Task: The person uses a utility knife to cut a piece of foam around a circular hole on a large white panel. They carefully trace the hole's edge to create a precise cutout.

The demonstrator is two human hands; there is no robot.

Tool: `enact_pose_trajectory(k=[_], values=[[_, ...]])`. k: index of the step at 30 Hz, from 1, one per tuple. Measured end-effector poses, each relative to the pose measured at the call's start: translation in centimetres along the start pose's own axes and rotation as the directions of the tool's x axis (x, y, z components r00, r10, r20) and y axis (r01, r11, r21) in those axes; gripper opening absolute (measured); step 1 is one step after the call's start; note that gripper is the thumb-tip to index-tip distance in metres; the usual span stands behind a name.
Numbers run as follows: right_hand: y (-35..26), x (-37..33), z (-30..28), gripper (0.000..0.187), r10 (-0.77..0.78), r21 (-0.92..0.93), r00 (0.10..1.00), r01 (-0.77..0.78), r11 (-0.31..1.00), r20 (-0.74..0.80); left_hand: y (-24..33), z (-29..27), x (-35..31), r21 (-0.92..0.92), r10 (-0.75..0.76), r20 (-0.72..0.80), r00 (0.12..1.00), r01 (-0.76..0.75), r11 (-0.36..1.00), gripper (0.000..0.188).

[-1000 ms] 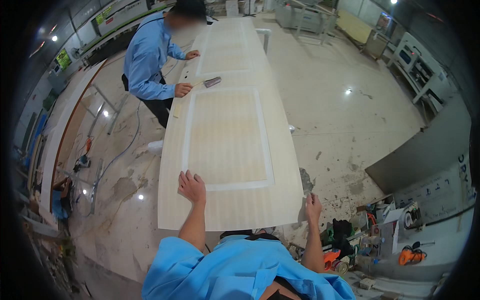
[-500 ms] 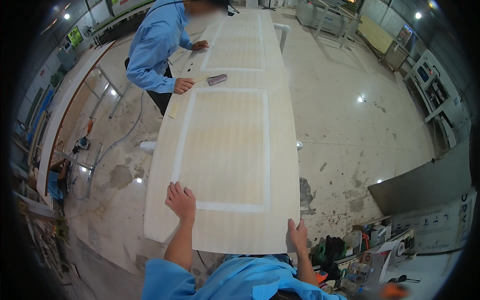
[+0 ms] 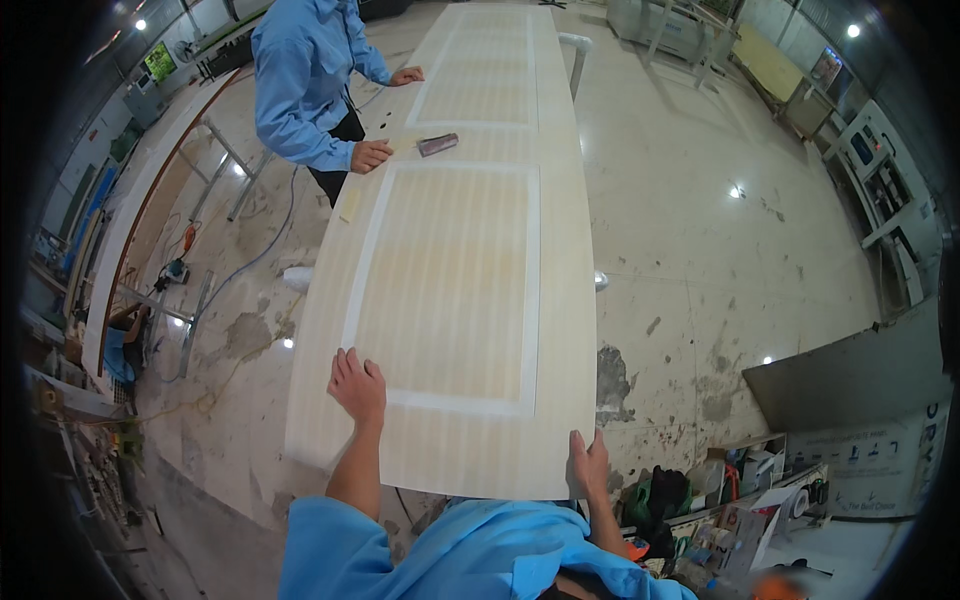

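A long pale wooden door panel (image 3: 560,300), with rectangular fields framed by white strips, stretches away from me. My left hand (image 3: 357,385) lies flat on it near the lower left corner of the nearer field, fingers spread. At the near right edge, my right hand (image 3: 590,462) grips the panel, thumb on top; its other fingers are partly hidden along the side. A dark purplish-brown block (image 3: 438,145) with a pale strip at its left end lies between the two fields. A small yellowish piece (image 3: 349,207) rests near the panel's left edge.
A co-worker in a blue shirt (image 3: 300,90) stands at the far left side, both hands on the panel. Metal stands (image 3: 222,160), a blue hose (image 3: 262,258) and a power tool (image 3: 177,271) are at left. A cluttered shelf (image 3: 740,480) stands low at right.
The view has shifted slightly, and the co-worker's head has left the picture. My hands stay at about the same places on the panel.
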State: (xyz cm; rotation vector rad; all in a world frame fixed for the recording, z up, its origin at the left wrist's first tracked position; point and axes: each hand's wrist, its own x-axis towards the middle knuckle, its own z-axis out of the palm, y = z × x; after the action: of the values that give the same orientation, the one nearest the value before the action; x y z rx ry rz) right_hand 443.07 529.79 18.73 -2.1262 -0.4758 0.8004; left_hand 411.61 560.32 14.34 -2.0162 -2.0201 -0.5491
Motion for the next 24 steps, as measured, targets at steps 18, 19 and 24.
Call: enact_pose_trajectory(k=[18,19,24], values=[[2.0,0.9,0.5,0.057,0.025,-0.015,0.999,-0.024,1.000,0.035,-0.6,1.3,-0.5,0.031,-0.005,0.027,1.000,0.005,1.000,0.042],[1.9,0.8,0.5,0.059,0.018,-0.012,0.999,-0.018,1.000,0.035,-0.9,1.5,-0.6,0.028,0.048,-0.036,0.998,-0.047,0.998,0.043],[1.4,0.6,0.5,0.077,0.080,-0.104,0.996,-0.076,0.992,0.034,-2.1,2.5,-0.4,0.060,-0.080,0.149,0.986,0.072,0.996,0.047]])
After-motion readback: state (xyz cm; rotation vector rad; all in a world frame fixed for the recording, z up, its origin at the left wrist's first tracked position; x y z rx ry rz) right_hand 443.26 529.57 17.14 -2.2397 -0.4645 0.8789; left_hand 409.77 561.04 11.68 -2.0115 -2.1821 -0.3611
